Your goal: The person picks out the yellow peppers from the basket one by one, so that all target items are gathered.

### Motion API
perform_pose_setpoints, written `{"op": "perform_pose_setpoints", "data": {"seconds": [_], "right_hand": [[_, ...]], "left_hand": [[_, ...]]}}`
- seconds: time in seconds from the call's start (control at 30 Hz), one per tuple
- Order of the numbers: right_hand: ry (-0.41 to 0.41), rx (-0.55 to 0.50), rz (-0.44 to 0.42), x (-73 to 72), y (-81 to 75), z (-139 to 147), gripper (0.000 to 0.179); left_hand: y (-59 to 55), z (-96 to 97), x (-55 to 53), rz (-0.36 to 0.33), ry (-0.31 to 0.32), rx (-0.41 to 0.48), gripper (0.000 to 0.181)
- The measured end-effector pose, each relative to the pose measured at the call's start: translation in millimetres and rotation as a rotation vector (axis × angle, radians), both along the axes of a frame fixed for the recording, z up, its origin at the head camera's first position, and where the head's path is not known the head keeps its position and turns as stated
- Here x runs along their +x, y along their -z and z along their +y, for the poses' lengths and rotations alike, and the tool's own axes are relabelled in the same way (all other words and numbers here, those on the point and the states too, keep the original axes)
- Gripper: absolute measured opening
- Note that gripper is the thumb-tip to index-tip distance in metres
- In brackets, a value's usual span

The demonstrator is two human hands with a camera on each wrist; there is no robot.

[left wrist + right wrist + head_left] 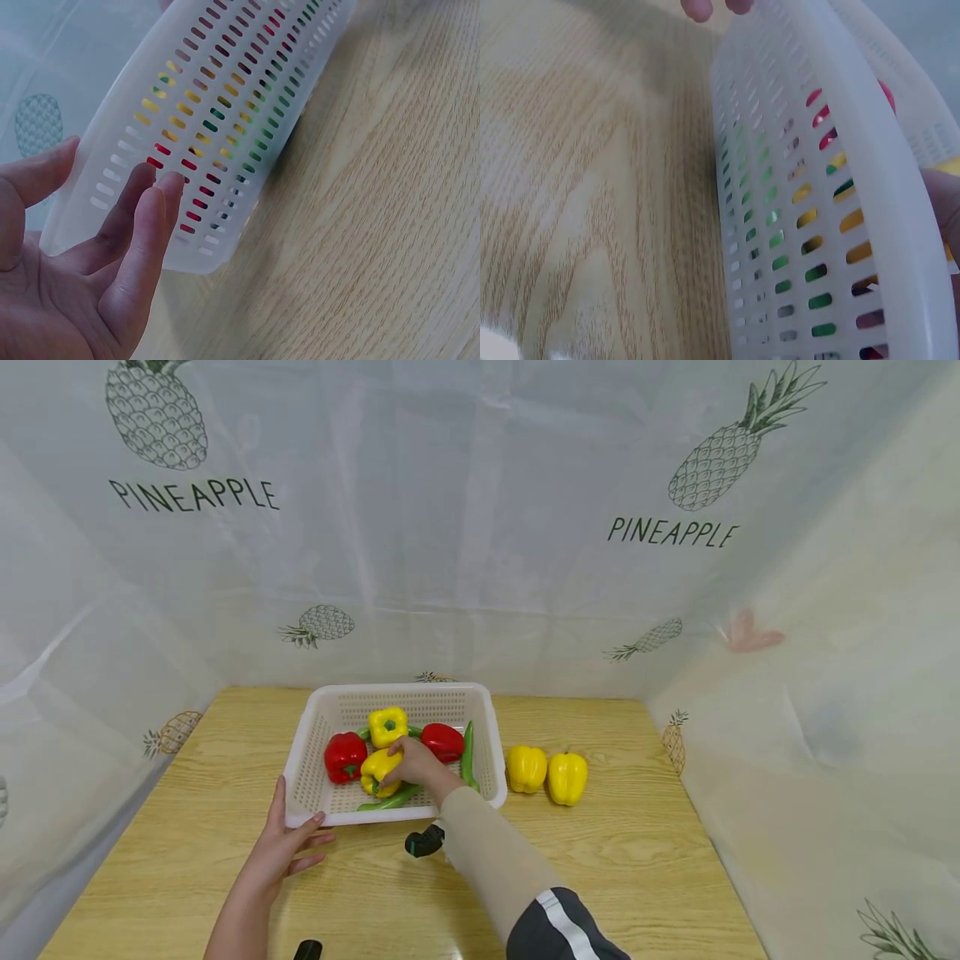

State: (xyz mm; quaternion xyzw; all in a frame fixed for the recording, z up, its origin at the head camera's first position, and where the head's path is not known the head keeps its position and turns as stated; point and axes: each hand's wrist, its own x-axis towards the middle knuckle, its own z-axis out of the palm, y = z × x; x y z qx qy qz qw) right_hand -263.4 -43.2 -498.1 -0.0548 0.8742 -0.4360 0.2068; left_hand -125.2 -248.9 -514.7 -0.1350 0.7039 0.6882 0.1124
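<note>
A white slatted plastic basket [491, 727] stands on the table, holding bell peppers and long green peppers. Inside it, my right hand [416, 764] grips a yellow bell pepper [375, 768] with thumb and fingers. Behind that one lies another yellow bell pepper [387, 725]; a red bell pepper [344, 757] is to its left and a second red one [442, 742] to its right. My left hand [276, 847] touches the basket's near left corner, fingers spread and mostly straight. The left wrist view shows those fingers [139, 240] beside the perforated wall. In the right wrist view the basket's wall hides most of the right hand.
Two yellow bell peppers [527, 768] [567, 778] sit on the wooden table [637, 860] to the right of the basket. One green pepper [467, 756] leans by the basket's right wall, another [390, 799] lies near its front. A pineapple-print sheet [450, 527] hangs behind the table.
</note>
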Motion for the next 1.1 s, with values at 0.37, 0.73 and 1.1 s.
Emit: {"op": "perform_pose_setpoints", "data": {"seconds": [0.37,0.73,1.1], "right_hand": [[-0.019,-0.116,0.044,-0.6,3.1,10.7,0.050],[0.083,-0.204,0.081,11.1,-5.0,21.0,0.045],[0.107,-0.416,0.125,22.3,-16.2,44.9,0.036]], "left_hand": [[1.1,0.3,-2.9,0.004,0.006,-0.007,0.097],[1.8,-3.3,-3.5,0.005,0.014,0.003,0.099],[0.7,-2.1,-3.4,0.015,0.011,0.021,0.098]]}}
